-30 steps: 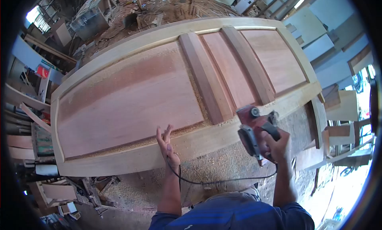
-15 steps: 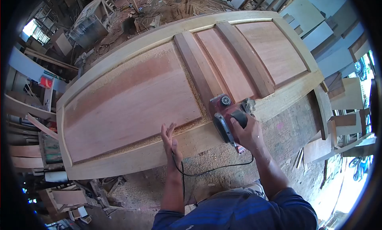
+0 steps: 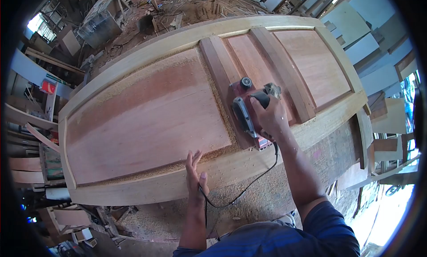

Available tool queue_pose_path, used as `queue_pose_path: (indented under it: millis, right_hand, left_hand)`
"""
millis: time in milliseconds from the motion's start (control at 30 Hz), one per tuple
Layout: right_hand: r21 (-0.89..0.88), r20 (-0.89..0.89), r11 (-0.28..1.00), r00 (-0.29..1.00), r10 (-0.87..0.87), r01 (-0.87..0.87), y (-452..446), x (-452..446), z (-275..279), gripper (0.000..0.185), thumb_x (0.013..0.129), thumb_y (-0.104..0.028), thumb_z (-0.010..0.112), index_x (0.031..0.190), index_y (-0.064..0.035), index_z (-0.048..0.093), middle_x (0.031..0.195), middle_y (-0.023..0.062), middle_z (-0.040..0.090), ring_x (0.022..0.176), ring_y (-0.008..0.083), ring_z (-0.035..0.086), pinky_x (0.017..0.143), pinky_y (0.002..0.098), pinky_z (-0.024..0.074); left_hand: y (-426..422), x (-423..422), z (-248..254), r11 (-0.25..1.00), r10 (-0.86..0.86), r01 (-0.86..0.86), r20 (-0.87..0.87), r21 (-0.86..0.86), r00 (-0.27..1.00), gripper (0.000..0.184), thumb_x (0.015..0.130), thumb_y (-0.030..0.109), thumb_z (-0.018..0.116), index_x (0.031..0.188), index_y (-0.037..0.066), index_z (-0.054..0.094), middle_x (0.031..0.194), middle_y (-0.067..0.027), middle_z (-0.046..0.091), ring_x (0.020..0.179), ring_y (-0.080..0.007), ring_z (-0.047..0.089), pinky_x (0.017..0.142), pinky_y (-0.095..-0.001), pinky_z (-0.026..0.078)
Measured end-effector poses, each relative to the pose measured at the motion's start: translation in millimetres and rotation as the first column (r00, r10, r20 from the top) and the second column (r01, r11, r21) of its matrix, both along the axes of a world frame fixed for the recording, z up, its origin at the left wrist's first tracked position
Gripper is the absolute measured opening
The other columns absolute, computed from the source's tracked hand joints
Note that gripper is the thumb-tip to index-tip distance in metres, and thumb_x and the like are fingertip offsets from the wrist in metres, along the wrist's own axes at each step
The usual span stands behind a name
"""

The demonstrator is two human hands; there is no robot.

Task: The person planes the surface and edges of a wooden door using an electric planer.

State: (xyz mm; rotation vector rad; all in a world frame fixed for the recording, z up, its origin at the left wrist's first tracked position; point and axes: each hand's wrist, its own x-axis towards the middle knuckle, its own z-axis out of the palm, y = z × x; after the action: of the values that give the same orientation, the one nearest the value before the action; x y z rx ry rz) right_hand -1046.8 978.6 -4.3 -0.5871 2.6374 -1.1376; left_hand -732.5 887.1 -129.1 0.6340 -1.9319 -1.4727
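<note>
My right hand (image 3: 272,117) is wrapped round the black rear handle of a red electric planer (image 3: 244,112). The planer rests on one of the door's crosspieces (image 3: 222,70), its round front knob facing away from me. A black power cord (image 3: 260,176) runs from its back end, sags over the bench and passes by my left wrist. My left hand (image 3: 194,174) is held up, fingers stretched out and grasping nothing, over the near rail of the panelled wooden door (image 3: 147,186). Sawdust and shavings lie along the door's panel edges.
The door lies on a dusty workbench (image 3: 262,199) strewn with shavings. Boards and sheets (image 3: 378,74) lean at the right. At the left are curved wooden pieces (image 3: 42,139) and a red box (image 3: 48,87). Wood scraps cover the floor behind the door, near a metal-sided box (image 3: 100,30).
My right hand has pushed the planer forward, from the near rail up along the crosspiece. My left hand has shifted slightly down in view and stays open.
</note>
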Motion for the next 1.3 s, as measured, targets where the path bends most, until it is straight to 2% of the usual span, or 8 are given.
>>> queue_pose_path:
  millis: [200, 500, 600, 733, 833, 967, 1000, 1300]
  right_hand:
    - [-0.052, -0.052, 0.997, 0.998, 0.045, -0.048, -54, -39, 1, 0.036, 0.102, -0.035, 0.075, 0.111, -0.0016, 0.082, 0.101, 0.0272, 0.080, 0.102, 0.0449, 0.078, 0.094, 0.0498, 0.0601]
    - [-0.066, 0.166, 0.997, 0.985, 0.041, -0.030, -130, -89, 9, 0.035, 0.105, -0.036, 0.070, 0.108, -0.0035, 0.085, 0.079, 0.0188, 0.079, 0.065, 0.0306, 0.078, 0.074, 0.0441, 0.0635]
    - [-0.014, 0.103, 0.997, 0.992, 0.072, -0.071, -150, -113, -4, 0.040, 0.106, -0.038, 0.068, 0.103, -0.0011, 0.084, 0.073, 0.0173, 0.076, 0.063, 0.0290, 0.078, 0.072, 0.0436, 0.0634]
    - [0.010, 0.019, 0.995, 0.995, 0.100, -0.100, -178, -136, -10, 0.046, 0.107, -0.042, 0.066, 0.097, 0.0000, 0.083, 0.066, 0.0156, 0.074, 0.064, 0.0278, 0.078, 0.071, 0.0431, 0.0632]
    - [-0.008, 0.016, 0.997, 0.997, 0.071, -0.071, -196, -154, -15, 0.047, 0.105, -0.043, 0.073, 0.095, 0.0027, 0.079, 0.067, 0.0100, 0.070, 0.054, 0.0210, 0.072, 0.055, 0.0392, 0.0574]
    - [0.064, 0.032, 0.996, 0.997, 0.068, -0.070, -227, -182, -19, 0.058, 0.103, -0.047, 0.074, 0.079, 0.0054, 0.075, 0.064, 0.0107, 0.069, 0.056, 0.0221, 0.073, 0.058, 0.0390, 0.0589]
    - [0.130, 0.033, 0.987, 0.995, 0.090, -0.093, -231, -180, -10, 0.063, 0.105, -0.051, 0.063, 0.084, 0.0050, 0.081, 0.067, 0.0152, 0.076, 0.067, 0.0283, 0.080, 0.076, 0.0428, 0.0638]
    - [0.075, -0.009, 0.988, 0.990, 0.138, -0.137, -275, -221, -25, 0.054, 0.104, -0.050, 0.061, 0.094, -0.0030, 0.084, 0.069, 0.0116, 0.076, 0.067, 0.0242, 0.078, 0.075, 0.0417, 0.0621]
  left_hand:
    - [0, 1, 4, 1.000, -0.019, 0.019, 0.077, -0.011, 0.997, 0.089, 0.112, 0.052, 0.053, 0.174, -0.002, 0.019, 0.156, -0.0353, 0.059, 0.155, -0.0441, 0.051, 0.132, -0.0567, 0.028]
    - [1, -2, 9, 0.998, 0.004, -0.012, 0.144, 0.057, 0.990, 0.091, 0.112, 0.057, 0.055, 0.173, -0.003, 0.023, 0.153, -0.0328, 0.063, 0.153, -0.0411, 0.053, 0.132, -0.0572, 0.029]
    - [0, -1, 7, 0.999, -0.020, 0.014, 0.136, 0.046, 0.991, 0.085, 0.110, 0.041, 0.064, 0.173, -0.002, 0.026, 0.159, -0.0341, 0.057, 0.150, -0.0450, 0.057, 0.131, -0.0573, 0.034]
    - [-1, -1, 6, 0.999, -0.018, 0.013, 0.129, 0.039, 0.991, 0.082, 0.108, 0.034, 0.064, 0.171, -0.005, 0.029, 0.155, -0.0351, 0.061, 0.150, -0.0451, 0.058, 0.131, -0.0567, 0.034]
    - [0, -1, 7, 0.998, -0.011, 0.003, 0.134, 0.065, 0.991, 0.082, 0.107, 0.033, 0.064, 0.170, -0.006, 0.031, 0.153, -0.0354, 0.063, 0.151, -0.0444, 0.057, 0.132, -0.0564, 0.034]
    - [-1, 1, 6, 0.997, -0.025, 0.014, 0.161, 0.073, 0.987, 0.083, 0.104, 0.030, 0.063, 0.171, -0.006, 0.030, 0.153, -0.0366, 0.062, 0.152, -0.0431, 0.055, 0.132, -0.0561, 0.032]
    - [-1, 1, 5, 0.998, -0.028, 0.018, 0.171, 0.060, 0.985, 0.083, 0.103, 0.027, 0.064, 0.170, -0.007, 0.030, 0.153, -0.0369, 0.062, 0.153, -0.0434, 0.055, 0.132, -0.0561, 0.032]
    - [-2, -2, 7, 0.999, -0.003, -0.004, 0.194, 0.036, 0.981, 0.077, 0.106, 0.033, 0.066, 0.163, -0.011, 0.038, 0.147, -0.0305, 0.069, 0.151, -0.0452, 0.057, 0.134, -0.0580, 0.031]
